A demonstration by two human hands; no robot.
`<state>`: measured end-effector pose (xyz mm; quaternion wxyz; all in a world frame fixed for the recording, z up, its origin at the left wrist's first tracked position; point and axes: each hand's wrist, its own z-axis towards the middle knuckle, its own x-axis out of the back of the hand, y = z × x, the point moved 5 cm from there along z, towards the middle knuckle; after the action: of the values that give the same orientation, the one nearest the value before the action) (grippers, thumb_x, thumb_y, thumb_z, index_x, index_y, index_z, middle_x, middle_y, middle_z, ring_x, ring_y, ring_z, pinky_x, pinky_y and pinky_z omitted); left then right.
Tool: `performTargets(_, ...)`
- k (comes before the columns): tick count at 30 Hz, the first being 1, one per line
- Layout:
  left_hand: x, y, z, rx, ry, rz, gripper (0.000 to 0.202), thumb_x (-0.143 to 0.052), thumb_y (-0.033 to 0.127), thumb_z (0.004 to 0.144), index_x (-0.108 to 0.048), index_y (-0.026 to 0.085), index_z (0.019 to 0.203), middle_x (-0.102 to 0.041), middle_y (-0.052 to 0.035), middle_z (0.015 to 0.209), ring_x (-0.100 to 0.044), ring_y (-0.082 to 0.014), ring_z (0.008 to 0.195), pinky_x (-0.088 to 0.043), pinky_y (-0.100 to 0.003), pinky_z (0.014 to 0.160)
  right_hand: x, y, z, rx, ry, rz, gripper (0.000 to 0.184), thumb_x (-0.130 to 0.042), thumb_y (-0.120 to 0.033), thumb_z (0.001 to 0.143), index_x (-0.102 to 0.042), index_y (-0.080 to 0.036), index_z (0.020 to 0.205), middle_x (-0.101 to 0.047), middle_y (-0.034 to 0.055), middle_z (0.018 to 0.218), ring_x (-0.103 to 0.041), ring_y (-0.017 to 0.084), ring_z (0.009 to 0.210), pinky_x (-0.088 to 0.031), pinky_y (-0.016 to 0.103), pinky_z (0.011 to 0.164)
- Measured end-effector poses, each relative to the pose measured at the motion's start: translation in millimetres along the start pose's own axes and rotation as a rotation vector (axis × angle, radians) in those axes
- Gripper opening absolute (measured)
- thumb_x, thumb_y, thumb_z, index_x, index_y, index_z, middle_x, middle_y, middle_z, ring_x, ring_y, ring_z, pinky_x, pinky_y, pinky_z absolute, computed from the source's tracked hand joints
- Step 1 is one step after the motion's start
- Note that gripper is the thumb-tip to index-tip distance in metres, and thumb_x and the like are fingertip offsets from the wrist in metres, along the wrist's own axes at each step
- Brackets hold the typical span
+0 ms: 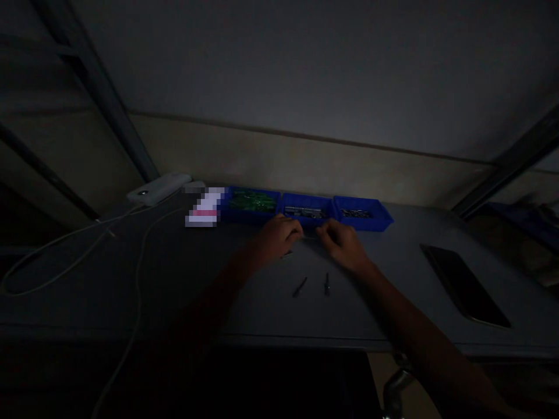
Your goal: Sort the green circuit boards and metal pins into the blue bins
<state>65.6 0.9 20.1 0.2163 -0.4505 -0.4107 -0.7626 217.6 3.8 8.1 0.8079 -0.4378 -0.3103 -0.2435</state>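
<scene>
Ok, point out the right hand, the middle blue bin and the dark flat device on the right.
Right hand point(345, 244): head view, middle of the hand.
Middle blue bin point(310, 201): head view, inside back wall.
Dark flat device point(465, 286): head view, middle of its top face.

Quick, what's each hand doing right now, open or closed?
Left hand: fingers curled closed; too dark to tell what it holds.
Right hand: curled closed too; contents can't be told.
</scene>
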Motion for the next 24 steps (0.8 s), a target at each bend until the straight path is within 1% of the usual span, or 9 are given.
performTargets(2, 4.3, -2.9, 1.9, 0.033, 0.076, -0.022, 0.018, -0.046, 0.019, 0.084, -0.064, 0.018, 0.08, -0.065, -0.0043, 0.082, -0.054, -0.0191, 0.085, -0.042, -0.032, 0.079, -8.2, -9.5, -3.2, 0.08, -0.099, -0.003, 0.022, -0.048, -0.038, 0.084, -0.057, -0.018, 0.087, -0.055, -0.002, 0.06, -0.049, 0.011, 0.051, -0.033, 0.023, 0.051)
performTargets(4, 5.4, -4.2, 2.8, 0.061, 0.114, -0.021, 0.018, -0.046, 0.019, 0.084, -0.064, 0.018, 0.079, -0.065, -0.004, 0.079, -0.055, -0.0184, 0.082, -0.043, -0.031, 0.077, -11.3, -14.1, -5.2, 0.137, -0.134, -0.024, 0.025, -0.05, -0.038, 0.084, -0.057, -0.018, 0.097, -0.059, -0.0008, 0.064, -0.051, 0.012, 0.053, -0.035, 0.023, 0.053)
performTargets(9, 4.0, -3.2, 1.9, 0.09, 0.136, -0.046, 0.018, -0.047, 0.022, 0.086, -0.063, 0.017, 0.077, -0.064, -0.0034, 0.076, -0.056, -0.0177, 0.079, -0.043, -0.03, 0.076, -8.5, -15.1, -4.6, 0.197, -0.075, -0.072, 0.022, -0.043, -0.031, 0.089, -0.06, -0.018, 0.083, -0.063, 0.003, 0.071, -0.055, 0.013, 0.059, -0.037, 0.024, 0.059)
performTargets(11, 5.8, -0.7, 0.9, 0.057, 0.177, -0.082, 0.011, -0.052, 0.021, 0.084, -0.062, 0.017, 0.083, -0.065, -0.0034, 0.082, -0.056, -0.0183, 0.085, -0.043, -0.03, 0.079, -6.3, -14.0, -3.7, 0.176, -0.045, -0.063, 0.025, -0.041, -0.032, 0.089, -0.059, -0.019, 0.078, -0.062, 0.0026, 0.069, -0.054, 0.013, 0.059, -0.037, 0.024, 0.059)
performTargets(13, 8.7, 3.6, -0.2, -0.015, 0.235, -0.109, 0.009, -0.056, 0.019, 0.081, -0.061, 0.018, 0.089, -0.065, -0.0034, 0.088, -0.055, -0.0185, 0.092, -0.042, -0.031, 0.083, -3.8, -13.0, -3.2, 0.142, -0.018, -0.034, 0.028, -0.038, -0.034, 0.09, -0.057, -0.019, 0.074, -0.06, 0.0019, 0.066, -0.053, 0.013, 0.058, -0.037, 0.024, 0.057)
performTargets(15, 10.7, 7.3, -0.8, -0.071, 0.276, -0.116, 0.008, -0.056, 0.017, 0.081, -0.06, 0.018, 0.088, -0.065, -0.0031, 0.089, -0.055, -0.0178, 0.092, -0.042, -0.03, 0.084, -1.7, -13.2, -3.4, 0.12, 0.0, -0.004, 0.031, -0.037, -0.035, 0.091, -0.055, -0.019, 0.071, -0.057, 0.0011, 0.062, -0.052, 0.013, 0.056, -0.036, 0.024, 0.056)
performTargets(18, 11.9, 8.6, 0.0, -0.058, 0.309, -0.098, 0.009, -0.051, 0.018, 0.084, -0.06, 0.017, 0.082, -0.065, -0.0026, 0.084, -0.055, -0.0169, 0.088, -0.041, -0.031, 0.083, -0.4, -16.4, -4.4, 0.126, 0.003, 0.018, 0.031, -0.037, -0.037, 0.09, -0.055, -0.019, 0.071, -0.056, 0.0007, 0.061, -0.051, 0.013, 0.055, -0.035, 0.024, 0.055)
performTargets(21, 9.3, 8.6, 1.8, -0.006, 0.283, -0.072, 0.017, -0.046, 0.02, 0.087, -0.061, 0.017, 0.079, -0.064, -0.003, 0.081, -0.056, -0.0168, 0.084, -0.042, -0.031, 0.081, -0.3, -20.4, -5.6, 0.148, 0.004, 0.023, 0.027, -0.041, -0.037, 0.089, -0.057, -0.018, 0.079, -0.057, 0.0006, 0.064, -0.049, 0.012, 0.054, -0.035, 0.024, 0.055)
performTargets(24, 2.8, 8.2, 1.8, 0.048, 0.211, -0.05, 0.022, -0.044, 0.023, 0.088, -0.062, 0.017, 0.076, -0.063, -0.0037, 0.075, -0.056, -0.0172, 0.079, -0.042, -0.03, 0.076, 1.1, -21.0, -5.1, 0.152, 0.005, 0.015, 0.027, -0.041, -0.036, 0.088, -0.058, -0.018, 0.076, -0.055, -0.0001, 0.061, -0.048, 0.011, 0.053, -0.034, 0.024, 0.054)
